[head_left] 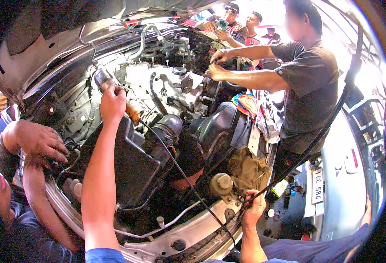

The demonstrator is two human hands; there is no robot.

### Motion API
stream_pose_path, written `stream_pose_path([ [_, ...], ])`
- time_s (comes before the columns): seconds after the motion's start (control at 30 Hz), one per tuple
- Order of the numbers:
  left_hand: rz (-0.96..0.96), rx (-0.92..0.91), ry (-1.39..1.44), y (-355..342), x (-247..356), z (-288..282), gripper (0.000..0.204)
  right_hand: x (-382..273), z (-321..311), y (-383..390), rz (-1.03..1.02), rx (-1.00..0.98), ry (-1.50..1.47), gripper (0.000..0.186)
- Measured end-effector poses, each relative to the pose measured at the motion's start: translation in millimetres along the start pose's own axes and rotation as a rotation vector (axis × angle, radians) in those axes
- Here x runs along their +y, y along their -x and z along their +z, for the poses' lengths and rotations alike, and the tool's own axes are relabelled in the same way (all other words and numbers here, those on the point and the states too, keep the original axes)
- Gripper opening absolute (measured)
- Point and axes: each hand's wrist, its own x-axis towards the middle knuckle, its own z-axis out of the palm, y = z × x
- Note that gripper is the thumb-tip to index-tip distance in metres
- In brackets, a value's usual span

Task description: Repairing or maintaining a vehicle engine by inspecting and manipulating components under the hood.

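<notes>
At nine o'clock, a co-worker's hands (44, 141) overlap, so it is hard to say what they touch; this person's face is cut off by the dark rim. At ten o'clock, the left hand grips the work lamp (133, 111), which has a silver head and an orange handle, above the engine bay; the fingers partly hide it. The left forearm covers part of a black box (136, 175) at eight o'clock. From the handle, a black cord (175, 164) runs toward five o'clock. At four o'clock lies a brown cloth (251, 168). Just below it, the right hand (253, 209) is closed around a black cable (285, 173). At two o'clock stands another co-worker (311, 87), whose hands hold something too small to recognise.
</notes>
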Motion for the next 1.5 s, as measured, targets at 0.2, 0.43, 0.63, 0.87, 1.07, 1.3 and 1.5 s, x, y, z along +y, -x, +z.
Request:
stream_pose_path([
  [0.2, -0.002, 0.000, -0.005, -1, 0, 0, 0.024, 1, 0, 0, -0.005, 0.005, 0.008, 0.035],
  [0.43, -0.048, -0.009, -0.025, 2, 5, -3, 0.024, 1, 2, 0, 0.074, 0.042, -0.066, 0.035],
  [0.63, -0.006, -0.003, -0.020, 1, 4, -2, 0.024, -1, 3, 0, -0.008, 0.048, -0.046, 0.041],
  [0.87, -0.004, 0.005, -0.018, 2, 4, -2, 0.022, -2, 0, 2, 0.002, -0.025, -0.042, 0.044],
  [1.07, -0.018, -0.009, -0.039, 2, 5, -3, 0.022, 0, 2, -1, -0.081, -0.011, -0.018, 0.050],
  [1.3, -0.007, 0.005, -0.026, 2, 2, -1, 0.023, -7, 2, 3, -0.049, -0.028, -0.044, 0.050],
  [1.5, 0.023, 0.002, 0.021, 1, 0, 0, 0.022, -7, 3, 4, -0.077, -0.027, -0.067, 0.055],
])
